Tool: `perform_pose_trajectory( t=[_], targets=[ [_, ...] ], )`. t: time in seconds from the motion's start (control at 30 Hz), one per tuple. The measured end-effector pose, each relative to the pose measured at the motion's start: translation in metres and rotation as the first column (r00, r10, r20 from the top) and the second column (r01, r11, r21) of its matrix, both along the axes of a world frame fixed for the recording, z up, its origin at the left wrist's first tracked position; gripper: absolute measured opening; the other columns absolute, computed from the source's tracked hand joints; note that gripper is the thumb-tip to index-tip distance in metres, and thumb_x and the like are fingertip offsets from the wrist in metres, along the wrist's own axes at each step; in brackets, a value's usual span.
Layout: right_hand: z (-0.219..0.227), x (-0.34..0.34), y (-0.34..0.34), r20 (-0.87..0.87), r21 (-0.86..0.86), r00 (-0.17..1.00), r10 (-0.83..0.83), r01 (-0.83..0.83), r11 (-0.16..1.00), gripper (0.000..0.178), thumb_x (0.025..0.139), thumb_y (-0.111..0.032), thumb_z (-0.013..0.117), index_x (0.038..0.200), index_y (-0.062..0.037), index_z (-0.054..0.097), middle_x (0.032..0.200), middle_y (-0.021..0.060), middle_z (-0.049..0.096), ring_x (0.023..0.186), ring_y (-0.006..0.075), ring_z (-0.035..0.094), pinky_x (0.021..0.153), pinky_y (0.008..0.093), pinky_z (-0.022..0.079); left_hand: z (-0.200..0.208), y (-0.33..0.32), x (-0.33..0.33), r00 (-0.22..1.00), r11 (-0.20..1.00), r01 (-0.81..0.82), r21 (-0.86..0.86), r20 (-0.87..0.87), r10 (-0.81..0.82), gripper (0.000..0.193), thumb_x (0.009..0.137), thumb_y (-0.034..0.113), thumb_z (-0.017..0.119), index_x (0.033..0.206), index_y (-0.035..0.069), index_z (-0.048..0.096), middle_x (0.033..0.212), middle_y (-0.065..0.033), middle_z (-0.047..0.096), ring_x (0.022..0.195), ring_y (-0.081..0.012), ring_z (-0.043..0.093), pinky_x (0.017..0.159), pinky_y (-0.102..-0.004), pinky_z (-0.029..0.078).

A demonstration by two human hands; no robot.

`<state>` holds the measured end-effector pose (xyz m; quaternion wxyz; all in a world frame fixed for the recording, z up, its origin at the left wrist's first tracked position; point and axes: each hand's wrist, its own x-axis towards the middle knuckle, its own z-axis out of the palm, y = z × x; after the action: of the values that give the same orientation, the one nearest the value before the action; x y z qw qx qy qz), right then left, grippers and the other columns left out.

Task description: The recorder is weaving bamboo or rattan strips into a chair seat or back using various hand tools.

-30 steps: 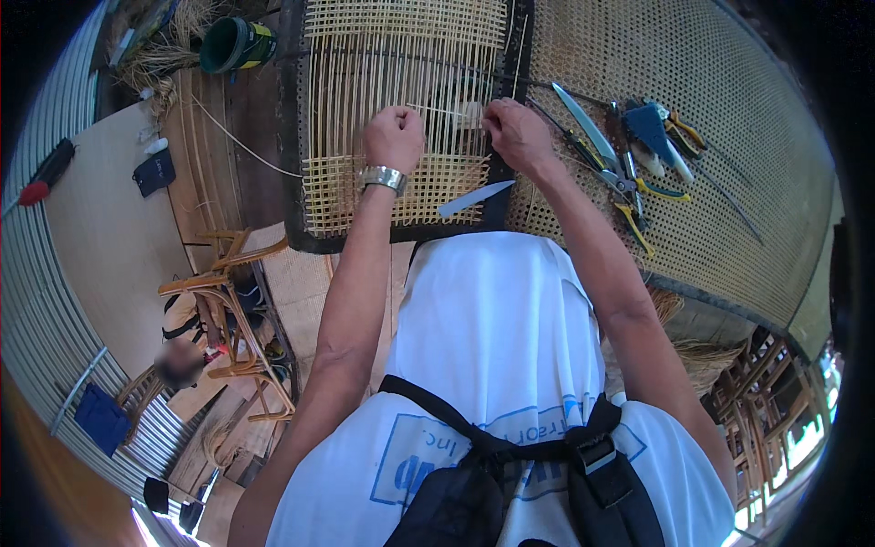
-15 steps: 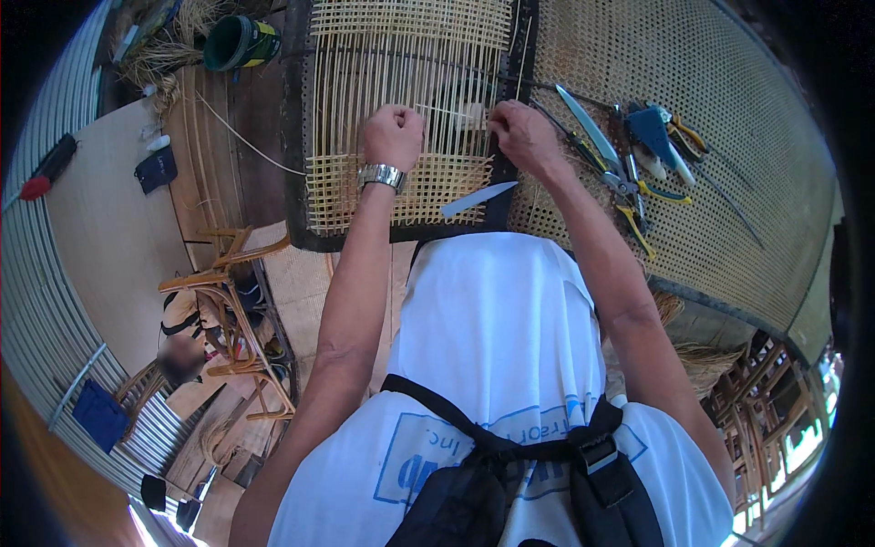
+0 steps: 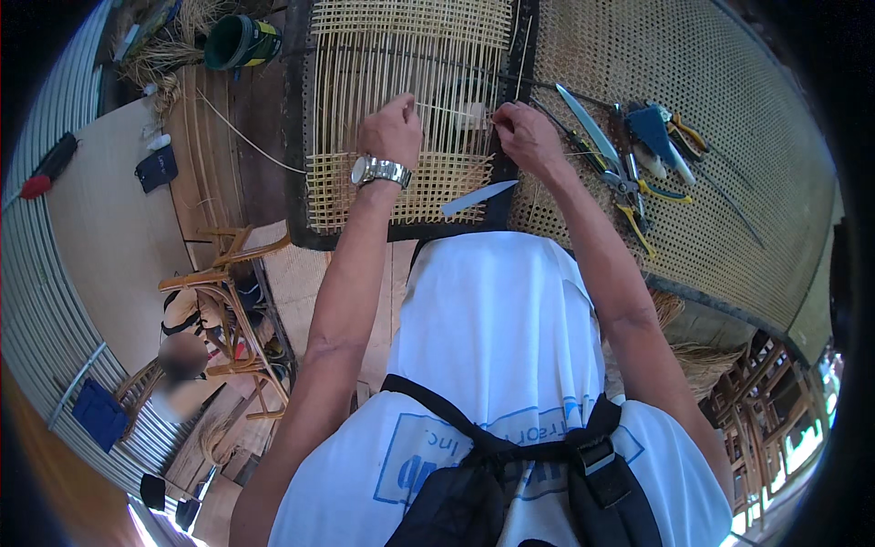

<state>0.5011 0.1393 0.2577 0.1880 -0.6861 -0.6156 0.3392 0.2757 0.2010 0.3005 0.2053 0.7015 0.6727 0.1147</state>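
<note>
Still little change since a second ago: left hand (image 3: pixel 390 130) and right hand (image 3: pixel 526 135) pinch cane strand (image 3: pixel 453 111) across half-woven panel (image 3: pixel 406 100); weaving mid-row; knife (image 3: pixel 479 197) untouched.

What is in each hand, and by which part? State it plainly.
Both hands pinch one thin cane strip stretched across the half-woven panel: left hand near one end, right hand near the other.
</note>
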Motion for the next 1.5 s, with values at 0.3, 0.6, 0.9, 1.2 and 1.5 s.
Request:
perform_pose_trajectory(
  t=[0.3,0.6,0.9,1.2,1.5],
  targets=[
    [-0.002,-0.002,-0.001,0.003,0.006,1.000,-0.026,0.026,1.000,0.014,0.089,-0.019,0.059,0.096,-0.0087,0.066,0.093,0.0146,0.064,0.093,0.0369,0.064,0.081,0.0470,0.052,0.000,0.017,-0.002,0.985,0.952,-0.072,-0.298,0.128,0.114,0.026,0.088,0.028,0.066,0.110,0.018,0.075,0.081,-0.0080,0.075,0.066,-0.0180,0.071,0.061,-0.0348,0.054],
    [0.016,0.011,-0.012,0.027,-0.090,0.993,-0.113,0.115,0.989,0.019,0.088,-0.024,0.064,0.097,-0.0078,0.069,0.094,0.0169,0.070,0.091,0.0378,0.066,0.080,0.0471,0.052,0.039,0.004,-0.028,0.997,0.989,0.038,-0.146,-0.062,-0.048,0.025,0.089,0.025,0.060,0.105,0.011,0.074,0.092,-0.0166,0.073,0.083,-0.0344,0.071,0.076,-0.0436,0.056],
    [0.092,0.176,-0.119,0.052,-0.320,0.978,-0.202,0.208,0.924,0.021,0.086,-0.021,0.072,0.093,-0.0021,0.073,0.077,0.0115,0.068,0.071,0.0207,0.062,0.067,0.0346,0.049,0.221,-0.016,-0.225,0.994,0.985,-0.104,-0.135,0.020,0.108,0.018,0.097,0.015,0.061,0.104,-0.001,0.065,0.073,0.0028,0.057,0.066,-0.0040,0.049,0.059,-0.0220,0.042],
    [0.144,0.185,-0.085,0.735,0.130,0.606,-0.306,0.317,0.940,0.052,0.084,-0.025,0.073,0.132,-0.0117,0.059,0.130,0.0171,0.058,0.112,0.0368,0.061,0.094,0.0443,0.050,0.164,-0.090,-0.300,0.956,0.966,-0.176,-0.189,0.203,0.214,0.015,0.096,0.013,0.064,0.107,0.004,0.067,0.086,0.0033,0.064,0.075,-0.0046,0.055,0.064,-0.0224,0.045],
    [0.054,0.165,-0.028,0.297,0.401,0.859,-0.416,0.284,0.871,0.034,0.086,-0.015,0.071,0.119,-0.0070,0.067,0.109,0.0171,0.067,0.095,0.0306,0.066,0.084,0.0398,0.053,0.073,-0.195,-0.256,0.512,0.725,-0.436,-0.534,0.515,0.687,0.011,0.096,0.015,0.065,0.101,0.006,0.065,0.086,0.0009,0.065,0.062,-0.0051,0.054,0.055,-0.0205,0.044]
  ],
)
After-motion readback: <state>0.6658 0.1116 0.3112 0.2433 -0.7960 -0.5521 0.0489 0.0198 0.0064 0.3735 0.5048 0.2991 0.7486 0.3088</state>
